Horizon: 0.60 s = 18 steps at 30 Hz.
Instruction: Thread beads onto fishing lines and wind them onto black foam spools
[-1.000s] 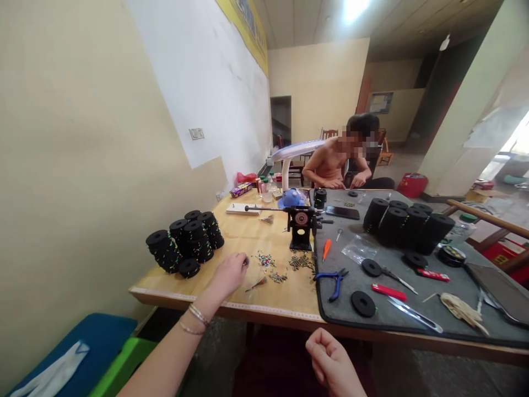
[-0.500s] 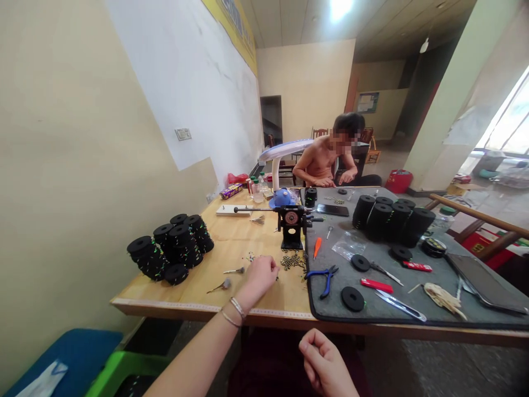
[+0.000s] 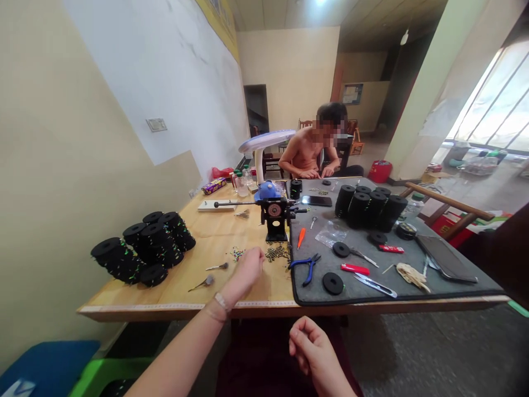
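My left hand (image 3: pixel 249 270) is over the wooden table (image 3: pixel 215 237), its fingers pinched together beside a pile of small dark and gold pieces (image 3: pixel 276 253); what is between the fingertips is too small to tell. A scatter of tiny coloured pieces (image 3: pixel 237 253) lies just left of it. Below the table's front edge, my right hand (image 3: pixel 309 344) has its fingers curled, and whatever they hold is hidden. Behind the pile stands a black device with a dial and long rod (image 3: pixel 274 212). Blue-handled pliers (image 3: pixel 306 268) rest on the grey mat (image 3: pixel 268 298).
Black spool stacks stand at the left (image 3: pixel 152 242) and the back right (image 3: pixel 367 207). Red lighters, snips (image 3: pixel 375 285), an orange tool (image 3: pixel 301 238) and a phone (image 3: pixel 317 200) lie on the mat. Behind a lamp (image 3: pixel 264 142), a person (image 3: pixel 308 151) sits at the far side.
The whole view has shifted, so the table and its objects appear further left. My left hand stays by the pile with fingers together, and my right hand remains curled below the edge.
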Motion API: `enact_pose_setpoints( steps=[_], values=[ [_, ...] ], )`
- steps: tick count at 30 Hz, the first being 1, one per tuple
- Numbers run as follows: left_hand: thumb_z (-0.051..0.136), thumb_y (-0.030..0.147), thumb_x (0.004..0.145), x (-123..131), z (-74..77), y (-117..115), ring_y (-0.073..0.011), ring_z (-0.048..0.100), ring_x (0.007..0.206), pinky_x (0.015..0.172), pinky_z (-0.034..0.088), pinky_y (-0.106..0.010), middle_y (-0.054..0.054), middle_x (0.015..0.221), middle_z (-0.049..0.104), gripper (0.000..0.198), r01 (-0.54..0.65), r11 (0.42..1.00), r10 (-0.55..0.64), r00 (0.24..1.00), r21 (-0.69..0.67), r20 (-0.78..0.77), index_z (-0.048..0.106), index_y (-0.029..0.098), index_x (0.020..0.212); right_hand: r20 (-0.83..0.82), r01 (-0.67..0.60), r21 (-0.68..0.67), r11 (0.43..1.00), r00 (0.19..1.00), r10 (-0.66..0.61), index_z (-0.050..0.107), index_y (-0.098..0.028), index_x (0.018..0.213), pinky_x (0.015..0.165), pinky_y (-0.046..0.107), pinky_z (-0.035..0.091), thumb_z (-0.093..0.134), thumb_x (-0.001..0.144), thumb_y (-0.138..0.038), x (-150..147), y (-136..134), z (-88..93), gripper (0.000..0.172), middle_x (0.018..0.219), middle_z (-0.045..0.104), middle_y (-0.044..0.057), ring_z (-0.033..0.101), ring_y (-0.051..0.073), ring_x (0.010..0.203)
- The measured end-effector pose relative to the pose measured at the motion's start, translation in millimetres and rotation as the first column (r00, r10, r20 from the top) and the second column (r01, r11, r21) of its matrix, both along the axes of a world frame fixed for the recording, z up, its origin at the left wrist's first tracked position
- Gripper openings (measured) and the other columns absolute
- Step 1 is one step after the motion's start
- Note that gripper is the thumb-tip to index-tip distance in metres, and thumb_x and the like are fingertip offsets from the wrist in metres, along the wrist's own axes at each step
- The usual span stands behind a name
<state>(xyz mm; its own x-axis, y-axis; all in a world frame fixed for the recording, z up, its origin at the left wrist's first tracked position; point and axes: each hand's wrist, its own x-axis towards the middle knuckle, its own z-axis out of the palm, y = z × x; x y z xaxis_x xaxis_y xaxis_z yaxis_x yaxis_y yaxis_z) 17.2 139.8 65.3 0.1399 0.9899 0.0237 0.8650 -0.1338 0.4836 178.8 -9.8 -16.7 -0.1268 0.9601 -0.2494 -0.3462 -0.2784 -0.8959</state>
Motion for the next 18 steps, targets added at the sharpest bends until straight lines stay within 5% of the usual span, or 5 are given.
enact_pose_setpoints(
  steps=[3, 5, 7, 11, 18],
  values=[
    [0.048, 0.021, 0.085, -8.9, -8.4, -47.4, -0.0157, 0.055, 0.074, 0.070, 0.044, -0.026, -0.003, 0.077, 0.060, 0.010, 0.124, 0.992, -0.116, 0.973, -0.031, 0.200, 0.055, 0.017, 0.080, 0.016, -0.001, 0.027, 1.000, 1.000, 0.000, 0.047, -0.018, 0.073, 0.034, 0.014, 0.021, 0.067, 0.074, -0.051, -1.3, -5.6, 7.2, 0.039, 0.061, 0.062, -0.002, 0.034, 0.002, 0.036],
    [0.055, 0.025, 0.081, -11.4, -22.4, -86.2, -0.0142, 0.051, 0.069, 0.064, 0.043, -0.024, 0.000, 0.073, 0.056, 0.008, 0.206, 0.972, -0.089, 0.766, -0.111, 0.637, 0.053, 0.018, 0.079, 0.031, -0.036, 0.027, 0.999, 0.999, 0.035, 0.047, -0.017, 0.072, 0.034, 0.013, 0.025, 0.067, 0.073, -0.051, -5.9, -11.0, 12.2, 0.039, 0.069, 0.066, 0.002, 0.042, 0.003, 0.039],
    [0.061, 0.030, 0.077, -10.2, -38.4, -121.7, -0.0116, 0.045, 0.060, 0.055, 0.038, -0.022, 0.003, 0.067, 0.050, 0.015, 0.202, 0.944, 0.100, 0.579, -0.261, 0.809, 0.052, 0.018, 0.078, 0.041, -0.081, 0.019, 0.997, 0.996, 0.080, 0.046, -0.017, 0.071, 0.034, 0.013, 0.028, 0.066, 0.073, -0.051, -12.7, -16.4, 15.6, 0.039, 0.075, 0.068, 0.004, 0.049, 0.005, 0.043],
    [0.068, 0.030, 0.074, -4.0, -60.9, -160.7, -0.0117, 0.048, 0.066, 0.063, 0.039, -0.023, 0.002, 0.072, 0.053, 0.020, 0.101, 0.917, 0.329, 0.353, -0.385, 0.876, 0.053, 0.018, 0.078, 0.077, -0.139, 0.000, 0.990, 0.987, 0.139, 0.045, -0.018, 0.068, 0.034, 0.014, 0.033, 0.065, 0.073, -0.049, -25.4, -22.9, 15.9, 0.037, 0.072, 0.067, 0.003, 0.053, 0.007, 0.044],
    [0.069, 0.026, 0.073, -2.2, -70.5, -161.6, -0.0100, 0.045, 0.061, 0.062, 0.039, -0.023, 0.003, 0.067, 0.052, 0.019, 0.119, 0.880, 0.430, 0.210, -0.459, 0.878, 0.053, 0.017, 0.077, 0.088, -0.144, -0.047, 0.989, 0.985, 0.147, 0.044, -0.018, 0.064, 0.037, 0.016, 0.039, 0.062, 0.073, -0.039, -30.5, -18.0, 10.7, 0.030, 0.067, 0.064, 0.001, 0.056, 0.008, 0.046]
  ],
)
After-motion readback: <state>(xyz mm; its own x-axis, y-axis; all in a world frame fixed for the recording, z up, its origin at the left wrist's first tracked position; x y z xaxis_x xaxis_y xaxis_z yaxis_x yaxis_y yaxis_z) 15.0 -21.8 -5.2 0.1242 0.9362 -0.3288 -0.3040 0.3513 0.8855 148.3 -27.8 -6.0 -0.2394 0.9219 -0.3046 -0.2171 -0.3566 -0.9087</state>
